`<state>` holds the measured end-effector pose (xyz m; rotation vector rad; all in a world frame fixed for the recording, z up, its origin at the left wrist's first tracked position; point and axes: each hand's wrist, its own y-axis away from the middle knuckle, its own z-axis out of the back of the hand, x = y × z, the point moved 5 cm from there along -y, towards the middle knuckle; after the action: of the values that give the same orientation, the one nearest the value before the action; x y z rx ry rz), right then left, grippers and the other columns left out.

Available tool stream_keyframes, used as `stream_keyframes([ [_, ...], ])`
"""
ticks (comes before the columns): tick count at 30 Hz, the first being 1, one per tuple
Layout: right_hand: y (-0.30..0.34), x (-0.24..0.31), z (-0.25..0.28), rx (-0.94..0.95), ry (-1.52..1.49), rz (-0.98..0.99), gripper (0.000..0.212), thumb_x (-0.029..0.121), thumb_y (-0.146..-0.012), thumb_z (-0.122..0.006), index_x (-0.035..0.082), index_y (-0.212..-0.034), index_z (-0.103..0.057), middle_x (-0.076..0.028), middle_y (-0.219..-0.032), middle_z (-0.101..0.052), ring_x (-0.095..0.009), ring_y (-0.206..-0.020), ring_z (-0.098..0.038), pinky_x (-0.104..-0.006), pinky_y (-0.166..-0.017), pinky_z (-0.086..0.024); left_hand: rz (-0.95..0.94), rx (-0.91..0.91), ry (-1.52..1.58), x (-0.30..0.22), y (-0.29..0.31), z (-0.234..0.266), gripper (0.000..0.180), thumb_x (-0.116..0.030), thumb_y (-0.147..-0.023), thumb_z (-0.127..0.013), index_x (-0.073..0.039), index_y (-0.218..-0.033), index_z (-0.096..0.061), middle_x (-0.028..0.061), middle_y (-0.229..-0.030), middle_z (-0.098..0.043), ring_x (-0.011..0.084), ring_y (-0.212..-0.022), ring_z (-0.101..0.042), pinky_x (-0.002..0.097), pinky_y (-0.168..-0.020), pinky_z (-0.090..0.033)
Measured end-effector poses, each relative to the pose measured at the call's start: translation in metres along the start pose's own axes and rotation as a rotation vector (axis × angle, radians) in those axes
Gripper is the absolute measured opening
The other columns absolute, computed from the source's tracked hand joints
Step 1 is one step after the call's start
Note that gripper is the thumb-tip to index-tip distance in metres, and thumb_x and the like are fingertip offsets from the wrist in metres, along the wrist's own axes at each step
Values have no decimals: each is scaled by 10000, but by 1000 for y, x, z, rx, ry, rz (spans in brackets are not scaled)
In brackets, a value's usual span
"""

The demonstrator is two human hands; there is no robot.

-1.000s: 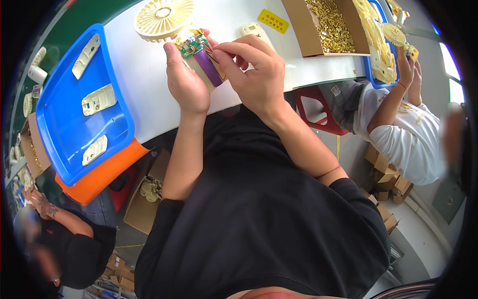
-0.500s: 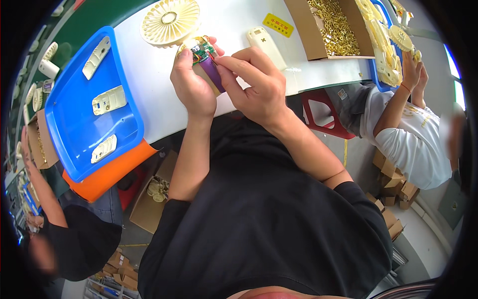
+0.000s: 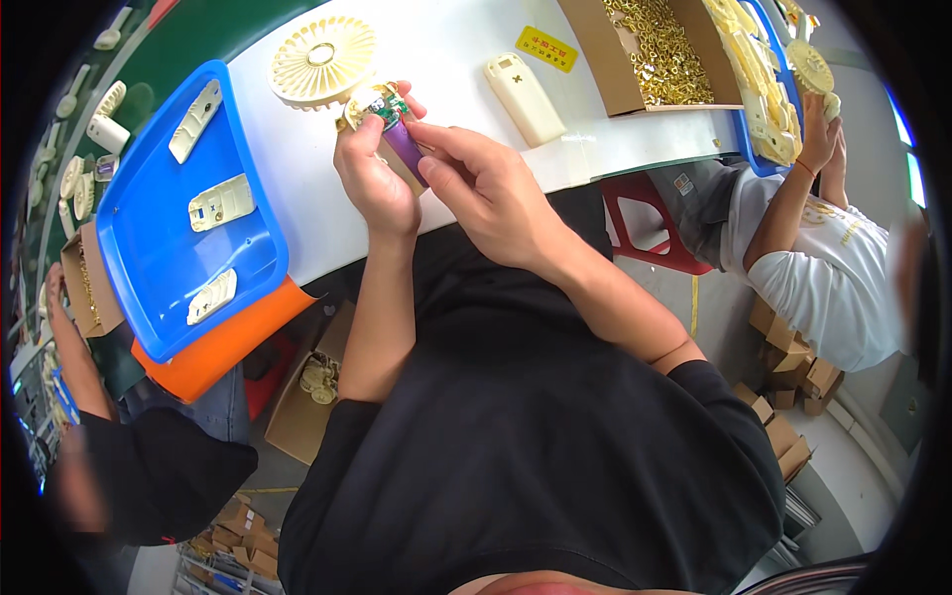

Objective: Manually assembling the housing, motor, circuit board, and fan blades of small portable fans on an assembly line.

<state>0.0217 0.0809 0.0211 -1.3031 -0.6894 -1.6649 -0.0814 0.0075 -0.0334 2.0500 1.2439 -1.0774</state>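
A cream handheld fan lies in my left hand (image 3: 377, 183), whose fingers wrap around its opened handle. Its round slatted head (image 3: 322, 59) points away from me over the table. Inside the handle a green circuit board (image 3: 390, 107) with small wires shows, and below it a purple cylindrical battery (image 3: 411, 151). My right hand (image 3: 496, 198) is closed at the battery's right side, thumb and forefinger against it. The fingertips partly cover the handle's near end. To the right, a loose cream handle cover (image 3: 526, 99) lies on the white table (image 3: 446, 59).
At left stands a blue tray (image 3: 149, 258) with several cream shells, over an orange sheet (image 3: 228, 342). A yellow label card (image 3: 546, 49) and a carton of small brass-coloured parts (image 3: 659, 55) lie to the right. Co-workers sit on both sides; a red stool (image 3: 654, 223) stands below the table.
My right hand has shifted from the circuit board end down along the battery, its fingers straighter. The fan and my left hand have moved slightly nearer and to the left in view.
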Motion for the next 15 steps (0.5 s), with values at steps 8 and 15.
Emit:
stream_keyframes([
  [8, -4, -17, 3, 53, -64, -72, 289, 43, -981, -593, -34, -1255, -648, -62, -847, -598, -137, -759, -552, -258, -689, -442, 54, 34, -51, 0, 0, -8, 381, -181, -925, -426, 81, -1155, -581, 161, -1020, -648, 206, -919, -610, 336, -842, -503],
  [15, -4, -5, -4, -51, 231, 123, 278, 46, -918, -644, -4, -1188, -688, -120, -828, -608, -289, -744, -599, -374, -641, -484, 100, 55, -19, 0, -3, -2, 403, -198, -927, -445, 84, -1179, -585, 143, -1018, -648, 212, -928, -616, 350, -880, -501],
])
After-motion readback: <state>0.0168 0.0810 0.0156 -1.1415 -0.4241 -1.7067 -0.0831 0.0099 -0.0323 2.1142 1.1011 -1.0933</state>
